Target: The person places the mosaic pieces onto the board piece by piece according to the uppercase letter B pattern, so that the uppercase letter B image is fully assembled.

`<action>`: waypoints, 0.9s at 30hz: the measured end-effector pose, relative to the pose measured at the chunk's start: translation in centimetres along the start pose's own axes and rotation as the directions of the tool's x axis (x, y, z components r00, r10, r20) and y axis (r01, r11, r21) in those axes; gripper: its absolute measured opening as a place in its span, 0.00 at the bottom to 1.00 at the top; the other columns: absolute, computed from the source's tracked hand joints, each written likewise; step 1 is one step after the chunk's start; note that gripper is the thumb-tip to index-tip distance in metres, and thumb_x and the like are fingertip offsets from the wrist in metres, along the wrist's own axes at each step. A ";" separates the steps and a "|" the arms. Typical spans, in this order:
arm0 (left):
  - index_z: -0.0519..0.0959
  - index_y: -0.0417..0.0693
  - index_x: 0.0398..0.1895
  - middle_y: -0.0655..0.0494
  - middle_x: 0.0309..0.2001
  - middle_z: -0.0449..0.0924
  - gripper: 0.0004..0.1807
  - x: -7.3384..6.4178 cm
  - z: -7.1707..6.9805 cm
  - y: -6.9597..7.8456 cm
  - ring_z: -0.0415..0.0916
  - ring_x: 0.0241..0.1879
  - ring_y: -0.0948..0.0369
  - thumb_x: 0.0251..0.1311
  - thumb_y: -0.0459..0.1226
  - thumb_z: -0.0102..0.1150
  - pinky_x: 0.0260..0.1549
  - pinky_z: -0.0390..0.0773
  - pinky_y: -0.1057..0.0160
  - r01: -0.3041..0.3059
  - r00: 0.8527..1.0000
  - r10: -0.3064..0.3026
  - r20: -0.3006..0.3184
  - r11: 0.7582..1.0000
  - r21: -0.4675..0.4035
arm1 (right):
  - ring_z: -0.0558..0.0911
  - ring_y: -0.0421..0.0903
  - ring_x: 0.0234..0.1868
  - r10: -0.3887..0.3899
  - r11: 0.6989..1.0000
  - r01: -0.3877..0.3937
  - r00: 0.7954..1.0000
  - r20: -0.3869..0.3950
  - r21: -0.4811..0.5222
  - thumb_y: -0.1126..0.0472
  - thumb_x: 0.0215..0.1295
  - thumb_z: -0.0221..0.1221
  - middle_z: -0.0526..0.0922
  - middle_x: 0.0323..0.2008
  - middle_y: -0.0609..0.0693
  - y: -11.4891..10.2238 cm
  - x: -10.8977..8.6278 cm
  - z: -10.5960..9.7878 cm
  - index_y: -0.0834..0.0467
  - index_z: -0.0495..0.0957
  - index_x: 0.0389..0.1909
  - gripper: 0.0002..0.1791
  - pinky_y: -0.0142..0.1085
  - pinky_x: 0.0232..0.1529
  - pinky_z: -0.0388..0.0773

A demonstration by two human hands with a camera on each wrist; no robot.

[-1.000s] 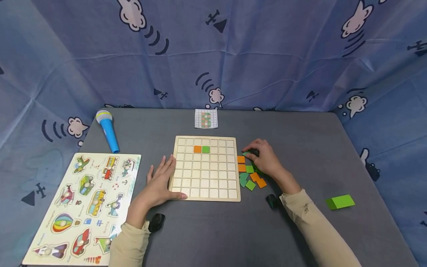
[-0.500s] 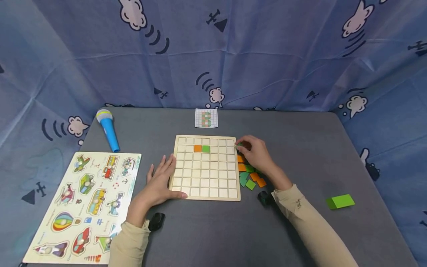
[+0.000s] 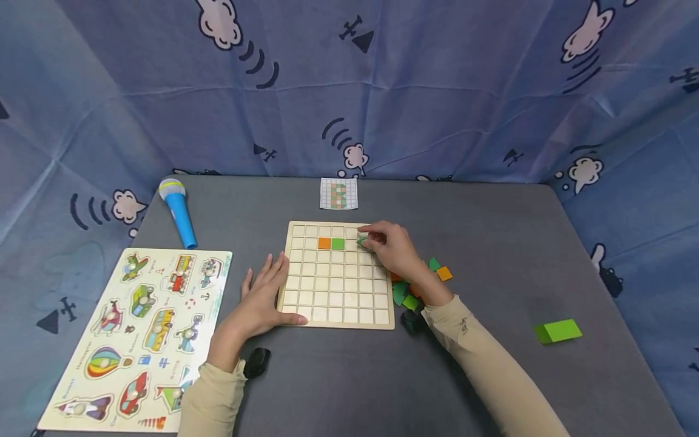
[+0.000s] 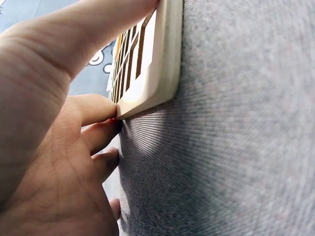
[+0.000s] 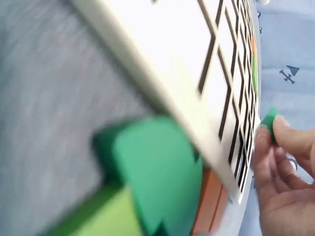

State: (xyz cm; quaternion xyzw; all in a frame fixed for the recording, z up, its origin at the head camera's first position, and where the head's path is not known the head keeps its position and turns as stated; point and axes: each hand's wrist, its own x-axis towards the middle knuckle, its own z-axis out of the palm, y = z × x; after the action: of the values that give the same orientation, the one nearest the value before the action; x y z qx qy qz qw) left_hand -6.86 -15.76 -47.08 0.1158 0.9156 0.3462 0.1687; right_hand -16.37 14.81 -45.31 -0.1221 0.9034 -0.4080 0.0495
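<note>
My right hand (image 3: 394, 249) pinches a small green tile (image 5: 269, 122) between thumb and fingertips, over the right part of the wooden grid board (image 3: 329, 298). The tile's outline is partly hidden by the fingers. An orange square tile (image 3: 324, 243) and a light green square tile (image 3: 338, 244) sit side by side in the board's second row from the back. My left hand (image 3: 262, 303) rests at the board's left side with fingers extended. Its thumb lies over the front edge, and in the left wrist view the index fingertip touches the board's corner.
Loose green and orange tiles (image 3: 445, 274) lie right of the board, partly under my right wrist. A printed pattern card (image 3: 338, 193) lies behind it. At left are a picture puzzle board (image 3: 136, 340) and a blue toy microphone (image 3: 179, 212); a green block (image 3: 558, 331) sits far right.
My right hand has moved left from the loose tiles to over the board, carrying the green tile. The pile's far tiles now show behind the wrist. My left hand stays put.
</note>
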 end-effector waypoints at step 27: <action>0.44 0.40 0.87 0.43 0.88 0.37 0.73 -0.2 0.0 -0.1 0.30 0.87 0.41 0.48 0.53 0.84 0.78 0.25 0.29 -0.011 1.000 0.011 -0.001 1.000 -0.015 | 0.85 0.54 0.42 0.061 0.992 -0.064 0.998 -0.033 -0.110 0.64 0.70 0.69 0.88 0.43 0.57 -1.6 0.8 1.9 0.61 0.93 0.39 0.06 0.47 0.43 0.84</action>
State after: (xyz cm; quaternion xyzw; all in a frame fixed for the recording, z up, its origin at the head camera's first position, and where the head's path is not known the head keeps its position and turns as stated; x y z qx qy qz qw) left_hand -6.72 -15.90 -47.15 0.1196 0.9125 0.3539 0.1670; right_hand -16.48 12.19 -45.35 -0.0902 0.9287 -0.3572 0.0423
